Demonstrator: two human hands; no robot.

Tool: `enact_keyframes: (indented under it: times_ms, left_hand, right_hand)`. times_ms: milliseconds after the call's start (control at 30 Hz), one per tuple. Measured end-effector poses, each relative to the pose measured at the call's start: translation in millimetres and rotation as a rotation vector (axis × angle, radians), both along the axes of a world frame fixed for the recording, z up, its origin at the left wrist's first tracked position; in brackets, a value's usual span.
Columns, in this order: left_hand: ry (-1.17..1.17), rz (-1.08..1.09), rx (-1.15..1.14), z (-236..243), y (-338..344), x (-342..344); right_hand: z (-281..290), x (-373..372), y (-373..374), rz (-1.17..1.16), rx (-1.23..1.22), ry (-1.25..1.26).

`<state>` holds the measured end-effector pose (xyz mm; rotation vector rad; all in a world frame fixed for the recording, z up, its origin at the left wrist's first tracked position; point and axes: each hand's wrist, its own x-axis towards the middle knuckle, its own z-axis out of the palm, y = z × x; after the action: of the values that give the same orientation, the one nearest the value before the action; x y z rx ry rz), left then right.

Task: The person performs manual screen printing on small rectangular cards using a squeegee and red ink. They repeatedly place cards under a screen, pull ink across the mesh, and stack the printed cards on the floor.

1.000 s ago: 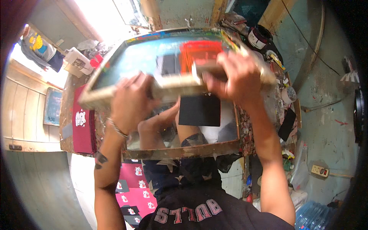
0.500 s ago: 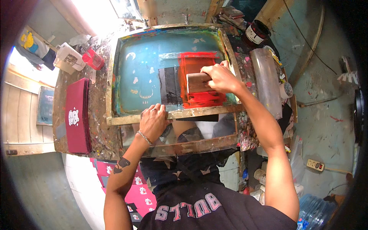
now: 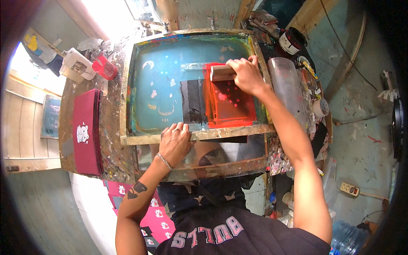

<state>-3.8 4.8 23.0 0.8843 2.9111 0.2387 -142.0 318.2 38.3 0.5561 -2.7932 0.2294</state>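
A wood-framed printing screen (image 3: 231, 133) lies over a glass-topped surface (image 3: 178, 159), with blue mesh, small pale shapes and a dark grey strip (image 3: 193, 102). At its right is a patch of red ink (image 3: 231, 112) with small pink spots showing in the middle. My right hand (image 3: 244, 72) grips a wooden-handled squeegee (image 3: 221, 73) at the top of that red patch. My left hand (image 3: 175, 140) has its fingers curled over the screen's front bar. Part of a black piece (image 3: 229, 140) shows under the front edge.
Left are a magenta stack (image 3: 87, 110), a white jug (image 3: 76, 66) and a red cup (image 3: 105, 68). Right are a dark ink tub (image 3: 291, 42), a clear roll (image 3: 284, 93), a tape roll (image 3: 319, 107) and a power strip (image 3: 349, 188). Printed pink pieces (image 3: 157, 221) lie below.
The screen was lifted in both hands and now lies down. Since half a second ago the squeegee has moved away from me, toward the back, uncovering pink spots in the red patch.
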Motion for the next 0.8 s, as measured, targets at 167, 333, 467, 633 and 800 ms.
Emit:
enact_keyframes:
  times_ms: [167, 333, 467, 633, 800]
  left_hand:
    - [-0.085, 0.034, 0.051, 11, 1, 3]
    - [-0.115, 0.039, 0.058, 13, 8, 3]
    - [-0.071, 0.047, 0.076, 14, 6, 4]
    - [-0.009, 0.101, 0.131, -4, -10, 6]
    - [0.062, 0.042, 0.229, -23, -7, -5]
  right_hand:
    - [23, -45, 2, -0.074, -0.059, -0.137]
    - [-14, -5, 9, -0.004, -0.055, 0.072]
    - [-4, 82, -5, 0.048, -0.064, -0.029]
    - [6, 148, -25, 0.136, -0.066, -0.013]
    - [4, 172, -22, 0.083, -0.046, 0.027]
